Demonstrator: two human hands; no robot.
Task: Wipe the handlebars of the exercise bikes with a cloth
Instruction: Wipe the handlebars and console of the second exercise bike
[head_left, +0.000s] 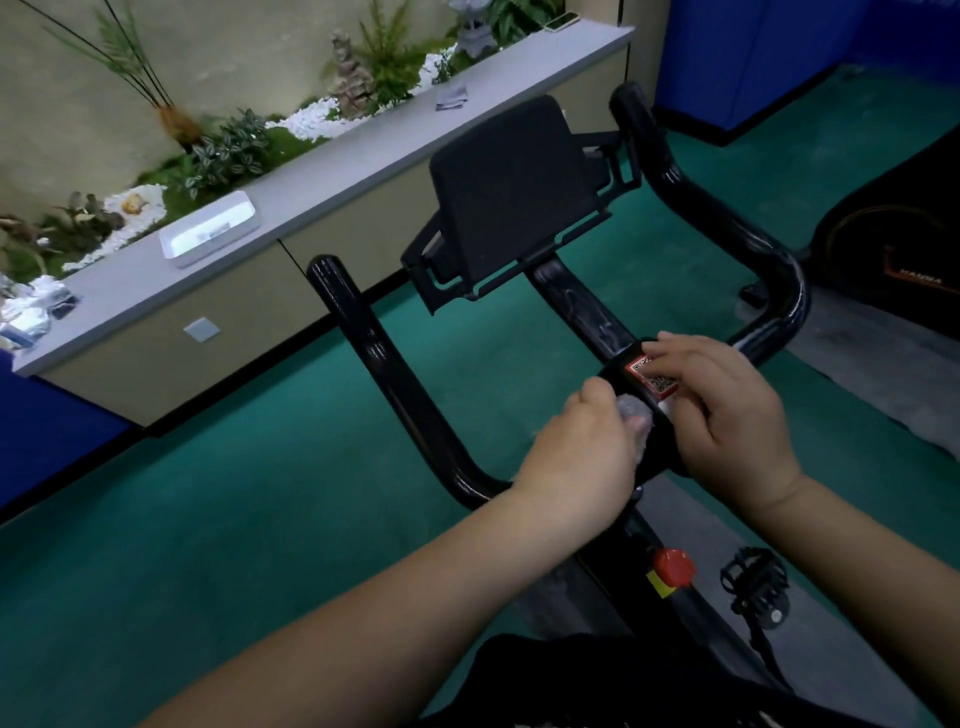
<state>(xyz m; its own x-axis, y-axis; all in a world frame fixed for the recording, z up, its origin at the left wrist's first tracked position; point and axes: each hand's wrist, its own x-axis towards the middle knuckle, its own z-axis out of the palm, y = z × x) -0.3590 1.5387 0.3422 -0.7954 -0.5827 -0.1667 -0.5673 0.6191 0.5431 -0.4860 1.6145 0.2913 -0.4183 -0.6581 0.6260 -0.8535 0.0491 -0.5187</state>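
Note:
A black exercise bike's handlebar (395, 384) curves out to both sides in front of me, with a black tablet holder (514, 197) above its centre. My left hand (582, 447) is shut on a small pale cloth (636, 413) and presses it against the handlebar's centre block. My right hand (727, 410) rests on that block, fingers over a red QR sticker (644, 371), gripping the bar. The right handlebar arm (727, 223) rises behind my right hand.
A grey ledge (332, 171) with a white tray (208, 231), a folded grey cloth (452, 97) and plants runs along the left. The floor is green carpet. A red knob (674, 566) and a pedal (756, 582) sit below. Another machine (893, 249) stands at right.

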